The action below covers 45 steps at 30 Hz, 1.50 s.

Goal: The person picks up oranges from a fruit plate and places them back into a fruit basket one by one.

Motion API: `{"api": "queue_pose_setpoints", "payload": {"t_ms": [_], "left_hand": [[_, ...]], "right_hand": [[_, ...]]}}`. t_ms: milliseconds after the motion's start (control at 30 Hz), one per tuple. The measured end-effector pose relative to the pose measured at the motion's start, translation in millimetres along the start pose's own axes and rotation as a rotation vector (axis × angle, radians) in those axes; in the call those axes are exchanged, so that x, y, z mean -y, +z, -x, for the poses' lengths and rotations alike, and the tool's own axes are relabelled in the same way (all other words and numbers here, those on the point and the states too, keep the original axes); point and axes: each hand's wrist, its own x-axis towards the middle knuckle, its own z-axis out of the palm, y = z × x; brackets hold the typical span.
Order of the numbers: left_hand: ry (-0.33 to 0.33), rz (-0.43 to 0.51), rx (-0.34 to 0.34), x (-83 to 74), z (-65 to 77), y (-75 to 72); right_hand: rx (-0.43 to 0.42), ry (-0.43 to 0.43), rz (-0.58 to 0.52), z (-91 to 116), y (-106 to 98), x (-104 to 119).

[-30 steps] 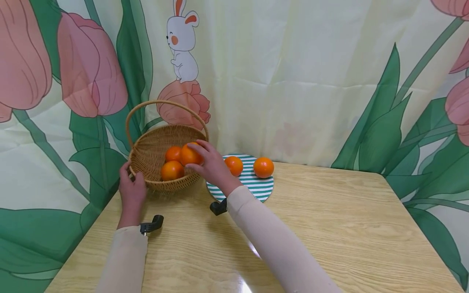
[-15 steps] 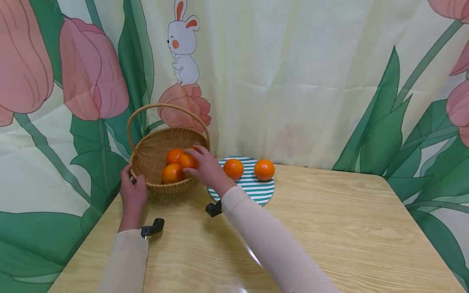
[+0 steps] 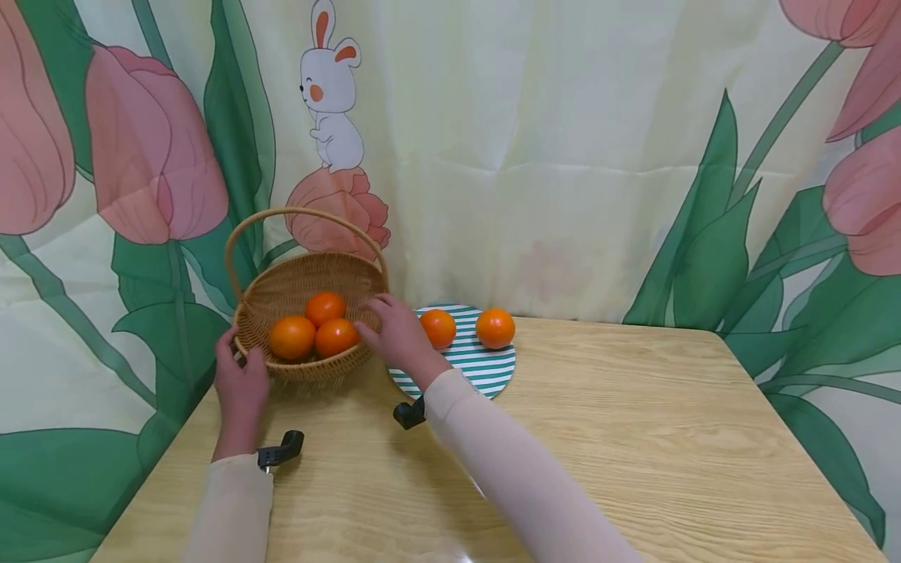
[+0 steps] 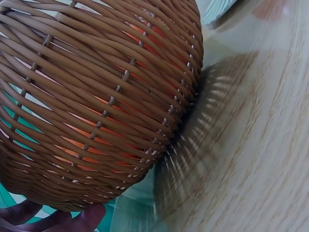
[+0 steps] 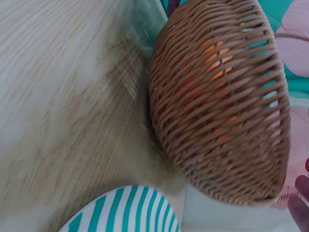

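Near the far-left corner of the pale wooden table (image 3: pixel 633 438), the left hand (image 3: pixel 242 383) grips a brown wicker basket (image 3: pixel 303 274) of three round orange fruits (image 3: pixel 292 338); the right hand (image 3: pixel 400 335), fingers loosely extended, is beside them.

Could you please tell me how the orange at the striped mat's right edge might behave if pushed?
The orange would probably roll readily, since it looks nearly round and the striped mat beneath it shows no raised rim. Its shine suggests it may be slightly slippery.
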Motion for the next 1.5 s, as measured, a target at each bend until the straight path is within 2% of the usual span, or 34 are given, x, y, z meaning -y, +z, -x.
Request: {"api": "queue_pose_setpoints", "payload": {"t_ms": [233,400,633,900,1100,1167,1367,1500], "left_hand": [[0.01,-0.011,-0.02,6.6,-3.1,-5.6],[0.01,-0.009,-0.023,7.3,-5.3,-6.4],[0.007,0.003,-0.012,4.5,-2.0,-6.1],[0.021,-0.007,0.0,6.9,3.4,-5.6],[0.011,-0.018,0.014,6.4,3.9,-4.0],[0.015,-0.027,0.011,7.1,4.3,-3.1],[0.022,-0.022,-0.007,7.1,2.8,-0.5],[0.021,-0.027,-0.006,5.0,1.5,-0.4]], "right_hand": [[-0.099,-0.014,-0.026,8,7,-17],[-0.109,0.056,-0.021,13,10,-31],[-0.137,0.08,0.004,19,10,-52],[-0.064,0.218,0.008,25,9,-74],[0.013,0.303,0.065,27,9,-87],[0.041,0.317,0.077,28,10,-91],[0.11,0.351,0.016,25,8,-100],[0.13,0.37,0.009,24,8,-104]]}}
